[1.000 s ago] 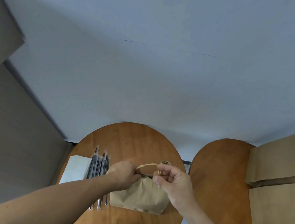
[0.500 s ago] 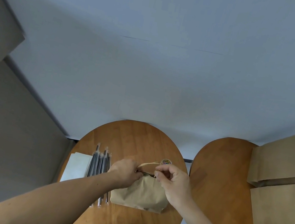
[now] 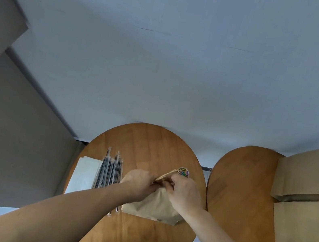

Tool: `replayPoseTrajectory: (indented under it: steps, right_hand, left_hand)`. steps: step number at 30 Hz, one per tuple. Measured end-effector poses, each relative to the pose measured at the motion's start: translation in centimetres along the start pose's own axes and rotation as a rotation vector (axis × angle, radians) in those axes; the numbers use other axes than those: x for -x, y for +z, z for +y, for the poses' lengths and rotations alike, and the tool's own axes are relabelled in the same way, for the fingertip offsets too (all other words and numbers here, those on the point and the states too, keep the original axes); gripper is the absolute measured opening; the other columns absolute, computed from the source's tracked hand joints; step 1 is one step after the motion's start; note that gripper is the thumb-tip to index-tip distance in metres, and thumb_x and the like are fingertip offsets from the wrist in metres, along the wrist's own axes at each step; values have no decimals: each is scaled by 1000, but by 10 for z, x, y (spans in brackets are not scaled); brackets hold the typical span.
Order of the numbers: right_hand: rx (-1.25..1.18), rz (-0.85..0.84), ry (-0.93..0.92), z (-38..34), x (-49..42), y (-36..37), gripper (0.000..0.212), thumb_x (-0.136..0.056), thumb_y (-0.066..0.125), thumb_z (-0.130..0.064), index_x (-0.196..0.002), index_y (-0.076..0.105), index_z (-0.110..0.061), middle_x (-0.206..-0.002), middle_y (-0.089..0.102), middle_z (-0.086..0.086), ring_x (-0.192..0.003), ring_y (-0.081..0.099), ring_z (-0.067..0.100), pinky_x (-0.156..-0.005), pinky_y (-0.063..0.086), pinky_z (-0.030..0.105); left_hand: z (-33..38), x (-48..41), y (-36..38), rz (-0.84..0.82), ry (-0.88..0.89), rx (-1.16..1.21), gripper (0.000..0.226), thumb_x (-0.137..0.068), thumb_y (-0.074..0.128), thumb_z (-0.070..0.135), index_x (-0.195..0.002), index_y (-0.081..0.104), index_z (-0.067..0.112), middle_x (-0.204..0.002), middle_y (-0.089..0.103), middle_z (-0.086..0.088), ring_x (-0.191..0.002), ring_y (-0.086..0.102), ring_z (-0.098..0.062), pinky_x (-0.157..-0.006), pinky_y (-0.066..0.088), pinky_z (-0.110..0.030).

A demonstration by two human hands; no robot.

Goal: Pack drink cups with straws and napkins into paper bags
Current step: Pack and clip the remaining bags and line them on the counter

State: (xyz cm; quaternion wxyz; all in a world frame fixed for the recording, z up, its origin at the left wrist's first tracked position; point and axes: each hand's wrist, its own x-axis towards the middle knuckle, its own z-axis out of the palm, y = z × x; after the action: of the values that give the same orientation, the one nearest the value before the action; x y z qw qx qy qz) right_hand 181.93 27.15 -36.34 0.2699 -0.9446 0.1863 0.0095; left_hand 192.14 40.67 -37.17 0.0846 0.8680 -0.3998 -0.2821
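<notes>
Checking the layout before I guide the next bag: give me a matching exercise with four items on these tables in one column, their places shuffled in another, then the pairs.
Items
1. wrapped straws
2. napkins
3. centre paper bag
4. other paper bags

Places
a. lying on the right table
b. at the left edge of the left table
c. top pinched by the left hand and right hand
d. between the napkins and the centre paper bag

Pairs: 1-d, 2-b, 3-c, 4-a
</notes>
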Motion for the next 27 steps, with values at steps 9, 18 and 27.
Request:
replayPoseTrajectory:
  steps: [9,18,27]
  right_hand:
    - [-23,-87,29,5,-6,0,24,-98,55,-32,-107,73,-20,-108,73,-7,-99,66,10,-87,51,28]
    - [79,-142,-26,5,-4,0,28,-100,47,-34,-116,68,-24,-110,71,-7,-100,65,12,-85,50,28]
    - [141,-120,-105,10,-4,4,27,-100,49,-35,-103,70,-19,-96,71,-1,-86,66,16,-74,50,29]
  left_hand:
    - [1,-2,3,0,52,-65,35,-105,34,43,-110,59,19,-103,67,-5,-93,63,-27,-66,40,-32]
    - [2,2,7,2,74,-83,37,-105,31,40,-119,59,21,-108,66,-3,-98,63,-27,-70,42,-34]
    - [4,4,5,4,36,12,29,-105,35,38,-111,61,24,-104,67,-2,-96,62,-26,-78,50,-38]
